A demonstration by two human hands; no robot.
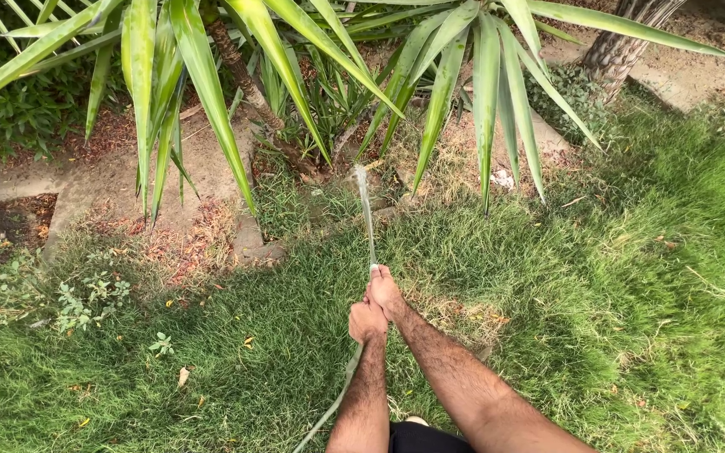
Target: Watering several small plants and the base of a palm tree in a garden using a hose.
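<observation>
Running up from the lower edge of the view over the grass (631, 319), a pale green hose (337, 403) was gripped near its end by both hands held together, the left hand (367, 320) clamped just behind the right hand (384, 289). A water jet (366, 218) was thrown from the nozzle toward the palm-like plant (312, 92) ahead.

Open grass (597, 319) right and near-left of the hands (377, 304): free passage. Far side blocked by palm fronds (211, 92) hanging low; trunk (623, 42) far right.
</observation>
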